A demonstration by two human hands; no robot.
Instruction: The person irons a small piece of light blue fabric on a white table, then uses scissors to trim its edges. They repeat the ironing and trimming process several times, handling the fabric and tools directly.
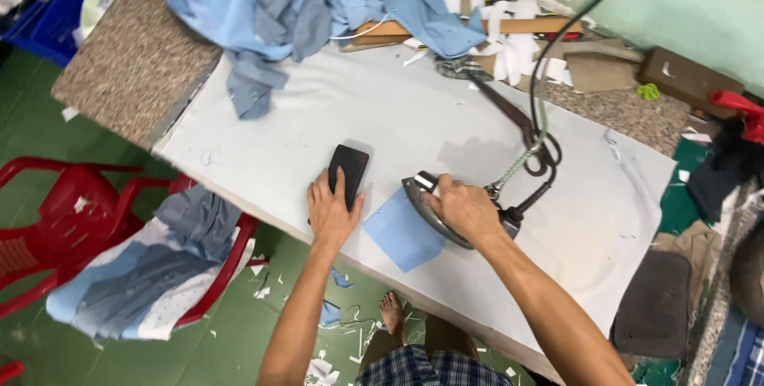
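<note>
Head view: right hand point(465, 209) grasping iron point(434, 209) on blue patch point(400, 235) near table edge; left hand point(332, 212) released, flat on black block point(349, 173)

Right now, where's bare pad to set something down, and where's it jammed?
Free: pad between blue cloth heap and dark block; also right of the scissors, toward the pad's right edge. Crowded: near edge, where left hand rests on the block, right hand grips the iron on the blue piece; back edge has scraps.

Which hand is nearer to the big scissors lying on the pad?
Right. The right hand grips the iron just below-left of the scissors; the left hand rests on the dark block, farther left.
</note>
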